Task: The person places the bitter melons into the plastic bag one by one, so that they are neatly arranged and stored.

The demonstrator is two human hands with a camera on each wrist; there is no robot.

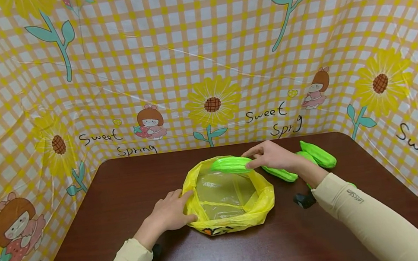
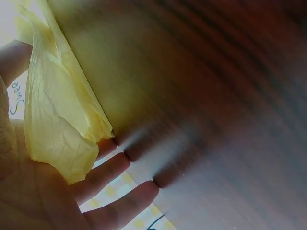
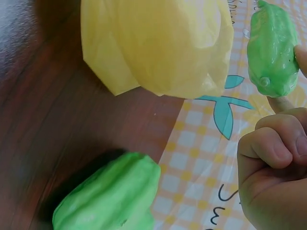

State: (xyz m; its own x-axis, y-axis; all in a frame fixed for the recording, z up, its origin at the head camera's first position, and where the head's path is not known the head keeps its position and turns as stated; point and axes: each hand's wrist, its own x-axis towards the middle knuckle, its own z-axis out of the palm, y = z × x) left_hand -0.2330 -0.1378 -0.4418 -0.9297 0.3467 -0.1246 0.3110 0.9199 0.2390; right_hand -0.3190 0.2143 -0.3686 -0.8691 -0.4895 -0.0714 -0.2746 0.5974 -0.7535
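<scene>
A yellow plastic bag (image 1: 220, 225) stands on the table with its mouth spread wide. My left hand (image 1: 170, 211) rests at its left side, fingers spread and fairly straight, touching the plastic. In the left wrist view, a flap of the bag (image 2: 62, 115) lies against the palm and the fingertips meet the tabletop. Thumb and index finger of my right hand (image 1: 271, 156) pinch one end of a bright green, ridged toy vegetable (image 1: 230, 165), shaped like a cucumber. It is held level over the bag's far rim. The remaining right fingers are curled in the right wrist view.
Several more green ridged vegetables (image 1: 319, 154) lie on the dark brown table (image 1: 120, 176), right of the bag and partly behind my right arm. A small dark object (image 1: 303, 200) is by the right wrist. Checked sunflower-print cloth (image 1: 169, 65) walls the back and sides.
</scene>
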